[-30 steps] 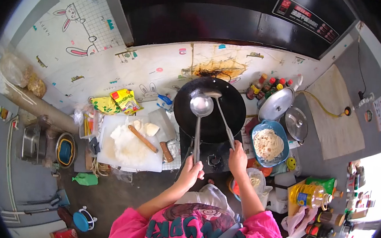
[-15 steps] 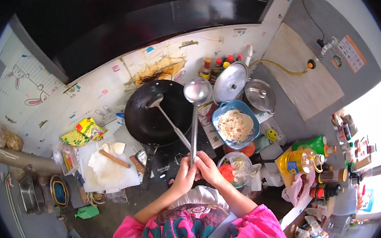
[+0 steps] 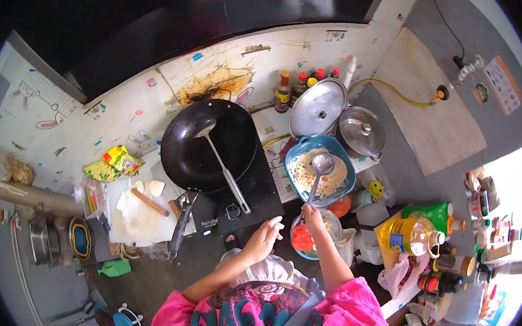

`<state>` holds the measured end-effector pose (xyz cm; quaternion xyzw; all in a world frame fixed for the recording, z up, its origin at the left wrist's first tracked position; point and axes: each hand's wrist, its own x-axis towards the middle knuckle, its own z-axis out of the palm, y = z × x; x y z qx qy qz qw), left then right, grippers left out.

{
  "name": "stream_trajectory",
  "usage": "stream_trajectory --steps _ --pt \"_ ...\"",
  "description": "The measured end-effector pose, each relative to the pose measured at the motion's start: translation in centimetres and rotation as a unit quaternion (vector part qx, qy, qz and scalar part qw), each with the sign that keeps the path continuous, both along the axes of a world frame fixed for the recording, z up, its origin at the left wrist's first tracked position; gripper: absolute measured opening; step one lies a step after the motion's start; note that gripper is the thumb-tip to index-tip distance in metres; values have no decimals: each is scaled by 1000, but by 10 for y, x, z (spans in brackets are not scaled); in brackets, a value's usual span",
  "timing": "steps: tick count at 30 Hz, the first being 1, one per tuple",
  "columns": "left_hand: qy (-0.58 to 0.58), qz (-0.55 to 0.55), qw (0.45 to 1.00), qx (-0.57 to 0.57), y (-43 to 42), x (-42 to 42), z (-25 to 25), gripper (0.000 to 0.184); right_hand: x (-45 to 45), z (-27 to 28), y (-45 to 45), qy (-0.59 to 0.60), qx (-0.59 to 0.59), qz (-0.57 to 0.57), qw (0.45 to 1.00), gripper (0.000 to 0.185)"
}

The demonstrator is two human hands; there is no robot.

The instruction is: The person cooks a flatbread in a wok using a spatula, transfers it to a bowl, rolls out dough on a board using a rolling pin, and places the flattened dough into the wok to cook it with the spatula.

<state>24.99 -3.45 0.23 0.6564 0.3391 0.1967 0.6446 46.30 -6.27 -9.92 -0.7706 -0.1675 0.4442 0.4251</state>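
My right hand (image 3: 313,219) is closed round the handle of a metal ladle (image 3: 323,163). The ladle's bowl is over the pale, crumbly food in a blue basin (image 3: 291,185); whether it touches the food I cannot tell. Nothing is in my left hand (image 3: 263,239), which is held in front of the stove with its fingers loosely apart. A black wok (image 3: 179,156) sits on the cooktop, and a spatula (image 3: 227,169) leans in it with its handle over the near rim. Below the blue basin, a bowl with red and pale food (image 3: 304,237) is partly hidden by my right forearm.
A rolling pin (image 3: 149,201) lies on a floury white board (image 3: 122,229) at left. Behind the basin stand a lidded pot (image 3: 361,134), a leaning lid (image 3: 317,109) and sauce bottles (image 3: 283,92). An oil bottle (image 3: 411,236) is at right. The wok handle (image 3: 180,230) sticks out toward me.
My right hand has carried the ladle right and down from upright in front of me to the blue basin. My left hand has come away from it, and the spatula now rests in the wok.
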Motion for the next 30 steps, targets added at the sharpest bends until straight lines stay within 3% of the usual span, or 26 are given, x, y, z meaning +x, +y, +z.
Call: stream_trajectory --steps 1,4,5,6,8,10,12,14,16,19,22,26,30 --pt "-3 14 1000 -13 1 -3 0 44 4 -17 1 50 -1 -14 999 41" --pt "-11 52 995 -79 4 -13 5 45 6 -50 5 14 -39 24 999 44" --pt "-23 55 995 -84 7 -17 8 46 15 -68 4 -129 -33 82 988 47" --pt "-44 58 992 -105 9 -20 8 47 24 -75 6 -184 -82 131 971 54" --pt "-88 73 983 -144 15 -30 10 48 9 -24 10 -418 -166 123 885 61" --pt "-109 68 974 -185 25 -38 25 52 -5 29 17 -468 -83 107 873 60" --pt "-171 51 964 -196 34 -53 37 57 -13 49 34 -476 81 127 866 51" --pt "-214 56 959 -179 43 -72 55 58 -44 83 52 -526 179 144 819 48" --pt "-233 53 957 -166 55 -102 73 65 -94 142 69 -412 285 147 853 47" --pt "-264 71 951 -142 75 -169 89 68 -176 187 85 -350 300 175 870 47" --pt "-283 106 949 -95 99 -249 82 67 -265 205 104 -345 317 215 857 48" --pt "-245 176 943 -140 131 -356 39 70 -385 215 129 -297 297 262 869 55" --pt "-177 251 929 -204 161 -429 -5 57 -484 209 159 -339 311 366 809 52"
